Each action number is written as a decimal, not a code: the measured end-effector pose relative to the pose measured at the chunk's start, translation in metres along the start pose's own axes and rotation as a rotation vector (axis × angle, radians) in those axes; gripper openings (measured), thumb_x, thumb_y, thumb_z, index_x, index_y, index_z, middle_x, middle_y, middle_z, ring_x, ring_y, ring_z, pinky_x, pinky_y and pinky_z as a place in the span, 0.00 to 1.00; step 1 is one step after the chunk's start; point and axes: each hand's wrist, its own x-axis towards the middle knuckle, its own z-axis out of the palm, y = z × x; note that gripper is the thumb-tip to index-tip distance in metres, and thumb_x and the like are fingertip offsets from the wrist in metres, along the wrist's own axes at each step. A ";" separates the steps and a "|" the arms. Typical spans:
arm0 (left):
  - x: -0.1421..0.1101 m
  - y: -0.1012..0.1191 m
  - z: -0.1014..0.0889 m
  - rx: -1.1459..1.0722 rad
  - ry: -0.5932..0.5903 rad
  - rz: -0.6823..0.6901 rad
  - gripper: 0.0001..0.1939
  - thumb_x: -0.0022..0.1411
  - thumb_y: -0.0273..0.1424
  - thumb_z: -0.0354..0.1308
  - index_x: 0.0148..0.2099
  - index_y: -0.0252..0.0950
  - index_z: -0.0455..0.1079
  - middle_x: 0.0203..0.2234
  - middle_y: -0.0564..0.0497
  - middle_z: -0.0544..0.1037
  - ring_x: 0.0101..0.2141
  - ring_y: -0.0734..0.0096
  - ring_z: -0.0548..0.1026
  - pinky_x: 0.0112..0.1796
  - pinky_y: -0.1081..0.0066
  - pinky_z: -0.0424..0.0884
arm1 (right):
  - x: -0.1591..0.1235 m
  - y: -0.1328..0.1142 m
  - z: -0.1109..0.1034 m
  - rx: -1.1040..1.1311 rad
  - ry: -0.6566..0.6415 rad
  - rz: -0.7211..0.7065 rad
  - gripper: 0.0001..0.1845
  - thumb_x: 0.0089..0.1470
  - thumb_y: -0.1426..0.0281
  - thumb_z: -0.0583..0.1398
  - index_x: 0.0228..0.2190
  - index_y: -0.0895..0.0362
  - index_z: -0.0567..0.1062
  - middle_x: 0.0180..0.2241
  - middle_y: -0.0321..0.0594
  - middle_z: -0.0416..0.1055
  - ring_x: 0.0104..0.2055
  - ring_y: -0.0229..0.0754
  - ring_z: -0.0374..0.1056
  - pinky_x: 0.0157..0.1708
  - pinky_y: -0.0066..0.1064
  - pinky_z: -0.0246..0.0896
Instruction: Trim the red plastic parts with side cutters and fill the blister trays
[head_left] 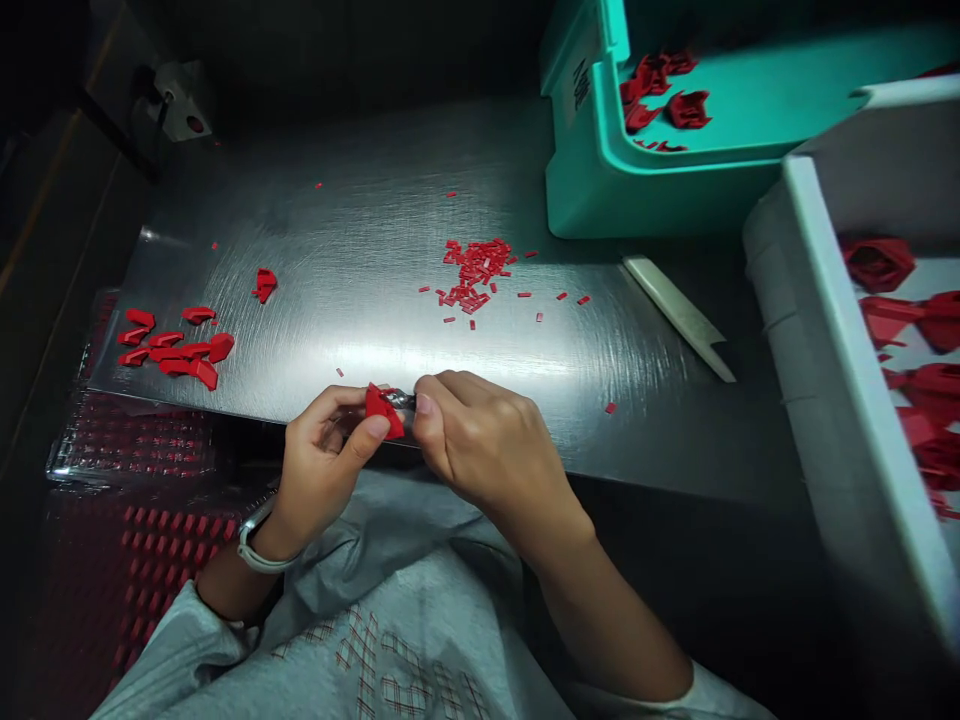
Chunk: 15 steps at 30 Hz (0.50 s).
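Red plastic part, pinched by left fingers, metal cutter touching it, right fingers gripping cutter

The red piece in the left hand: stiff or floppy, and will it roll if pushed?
The red piece looks stiff, since its angular edges hold their shape in the left hand. It is probably light, held in a small pinch. It likely won't roll: similar pieces lie flat on the steel table.
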 end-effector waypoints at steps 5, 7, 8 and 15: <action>-0.002 0.000 -0.003 0.010 -0.019 0.079 0.10 0.63 0.37 0.71 0.40 0.36 0.79 0.34 0.50 0.86 0.35 0.71 0.84 0.38 0.76 0.80 | 0.000 0.001 -0.004 0.037 -0.013 -0.028 0.30 0.75 0.70 0.42 0.26 0.57 0.74 0.22 0.40 0.68 0.25 0.43 0.63 0.28 0.34 0.54; -0.003 0.001 -0.003 0.016 -0.025 0.098 0.08 0.63 0.35 0.70 0.41 0.37 0.80 0.35 0.51 0.87 0.36 0.71 0.85 0.39 0.76 0.80 | -0.001 0.001 -0.005 0.042 -0.015 -0.029 0.30 0.75 0.70 0.41 0.27 0.56 0.74 0.22 0.40 0.69 0.26 0.43 0.63 0.29 0.34 0.55; -0.004 0.001 -0.004 0.023 -0.024 0.106 0.07 0.63 0.34 0.70 0.42 0.37 0.80 0.35 0.51 0.87 0.36 0.71 0.85 0.39 0.76 0.80 | -0.001 0.001 -0.005 0.037 -0.010 -0.028 0.30 0.76 0.70 0.41 0.27 0.56 0.74 0.22 0.40 0.69 0.25 0.43 0.63 0.29 0.34 0.55; -0.005 0.002 -0.004 0.073 -0.013 0.128 0.08 0.65 0.37 0.68 0.41 0.37 0.80 0.34 0.50 0.86 0.35 0.70 0.84 0.39 0.75 0.80 | -0.001 0.000 -0.006 0.020 0.032 -0.004 0.32 0.76 0.70 0.42 0.24 0.56 0.74 0.21 0.40 0.67 0.24 0.43 0.61 0.27 0.35 0.53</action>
